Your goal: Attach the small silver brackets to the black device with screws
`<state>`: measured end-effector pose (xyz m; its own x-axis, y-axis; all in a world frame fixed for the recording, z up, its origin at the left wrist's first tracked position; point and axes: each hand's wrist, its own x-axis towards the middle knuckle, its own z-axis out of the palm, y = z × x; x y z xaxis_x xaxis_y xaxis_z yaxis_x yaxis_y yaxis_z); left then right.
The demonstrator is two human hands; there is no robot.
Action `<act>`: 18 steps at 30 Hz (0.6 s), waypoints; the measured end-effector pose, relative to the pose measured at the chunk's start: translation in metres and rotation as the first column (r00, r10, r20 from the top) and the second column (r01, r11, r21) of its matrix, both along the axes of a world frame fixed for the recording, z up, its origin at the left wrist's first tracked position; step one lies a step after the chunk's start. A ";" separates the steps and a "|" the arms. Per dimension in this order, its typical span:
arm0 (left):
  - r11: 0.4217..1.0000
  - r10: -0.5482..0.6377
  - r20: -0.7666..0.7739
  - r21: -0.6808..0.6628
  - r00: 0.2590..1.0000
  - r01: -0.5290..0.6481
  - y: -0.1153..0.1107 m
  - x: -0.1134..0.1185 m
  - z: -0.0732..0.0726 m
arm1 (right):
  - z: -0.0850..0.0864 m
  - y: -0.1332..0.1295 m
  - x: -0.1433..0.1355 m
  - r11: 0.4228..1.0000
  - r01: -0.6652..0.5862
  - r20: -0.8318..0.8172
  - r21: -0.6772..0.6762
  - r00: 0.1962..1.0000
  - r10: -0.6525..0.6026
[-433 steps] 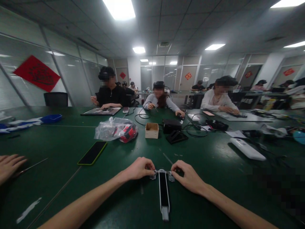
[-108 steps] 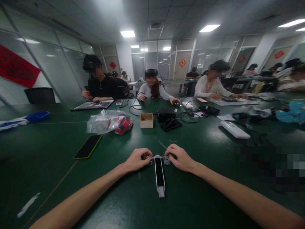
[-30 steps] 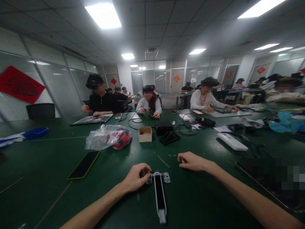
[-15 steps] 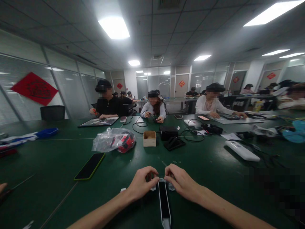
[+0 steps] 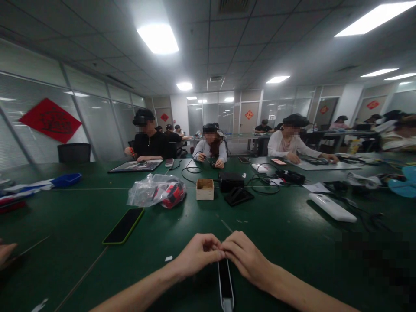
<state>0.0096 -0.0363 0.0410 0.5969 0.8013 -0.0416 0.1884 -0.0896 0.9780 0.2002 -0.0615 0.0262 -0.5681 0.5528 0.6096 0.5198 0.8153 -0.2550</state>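
Note:
A long narrow device with a dark face and a pale rim (image 5: 225, 284) lies on the green table (image 5: 156, 268), its near end at the bottom edge of the view. Over its far end my left hand (image 5: 199, 253) and my right hand (image 5: 245, 255) meet, fingertips touching. Both hands are closed in a pinch. Whatever they hold between the fingertips is too small or hidden to name. A thin pale strip (image 5: 226, 225) lies just beyond them.
Ahead stand a small open box (image 5: 204, 190), a plastic bag with a red item (image 5: 157, 190) and a black box (image 5: 227, 181). A phone (image 5: 124, 226) lies left, a white device (image 5: 332, 208) right. Another person's hand (image 5: 6, 252) is at the far left edge.
My hands have come together over the device's far end, covering it. The pale pieces on either side of it are now out of sight. The other person's hand shows more.

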 end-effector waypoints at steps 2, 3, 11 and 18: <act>0.999 0.010 0.000 -0.031 1.000 -0.010 -0.001 0.000 0.003 | -0.001 -0.001 0.000 0.998 0.020 0.011 0.054 1.000 -0.020; 0.999 0.007 0.004 -0.045 1.000 -0.007 -0.001 -0.001 0.003 | 0.000 -0.001 0.000 0.997 0.027 0.015 0.070 0.999 -0.028; 0.993 -0.030 -0.069 0.108 0.997 0.037 0.017 -0.013 0.011 | -0.009 0.015 0.016 0.991 0.130 -0.038 0.011 0.991 -0.129; 0.935 0.081 -0.390 0.348 0.917 0.066 0.033 -0.030 0.022 | -0.028 0.023 0.027 0.938 0.264 -0.046 -0.224 0.959 -0.281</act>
